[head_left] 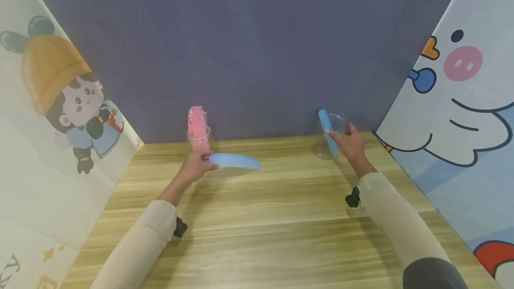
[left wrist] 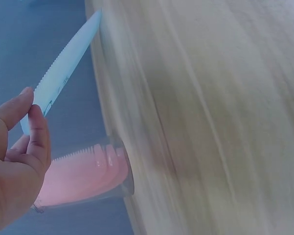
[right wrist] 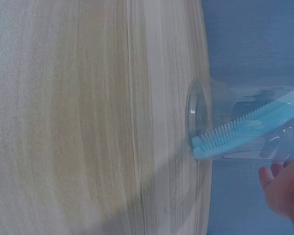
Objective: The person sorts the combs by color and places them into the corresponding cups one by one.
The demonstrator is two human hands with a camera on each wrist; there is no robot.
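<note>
My left hand [head_left: 194, 167] pinches a light blue comb [head_left: 237, 161] by one end between thumb and fingers. The comb points right above the table, its fine teeth visible in the left wrist view. Just behind that hand, a clear plastic cup [head_left: 209, 134] holds several pink combs [left wrist: 83, 176], standing upright. At the right, another clear plastic cup [head_left: 339, 121] stands near the back wall with a blue comb [right wrist: 252, 125] leaning inside. My right hand [head_left: 352, 145] holds this cup by its right side, near the rim; some of its fingers are hidden.
The wood-grain table [head_left: 249, 235] meets a dark grey-blue back wall [head_left: 249, 57]. Light side panels with cartoon prints [head_left: 86, 97] close off the left and right. A small black device [head_left: 353, 197] sits at the right wrist.
</note>
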